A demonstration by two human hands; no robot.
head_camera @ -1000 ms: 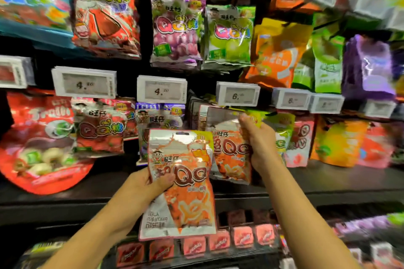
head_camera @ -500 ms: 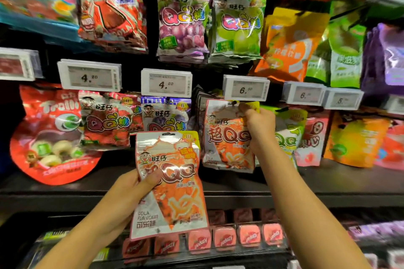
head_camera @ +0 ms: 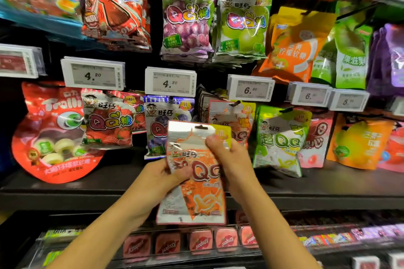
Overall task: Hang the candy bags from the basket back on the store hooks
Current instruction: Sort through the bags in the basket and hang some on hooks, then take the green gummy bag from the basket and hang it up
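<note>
An orange-and-white cola QQ candy bag (head_camera: 194,190) is upright in front of the lower hook row. My left hand (head_camera: 166,172) grips its left edge with the thumb on the front. My right hand (head_camera: 227,155) pinches its upper right part just below the hang hole. Behind it, a matching orange QQ bag (head_camera: 229,113) hangs on a hook under the 6.50 price tag (head_camera: 250,89). No basket is in view.
Hooks carry strawberry (head_camera: 108,122), grape (head_camera: 161,122) and green QQ bags (head_camera: 279,140) beside the orange one. A black shelf (head_camera: 87,190) runs below. Small pink candy boxes (head_camera: 199,242) line the lower shelf. Price tags jut out above the row.
My right hand has let go of the hanging orange bag and come down onto the bag in my left hand. That bag has moved up and to the right.
</note>
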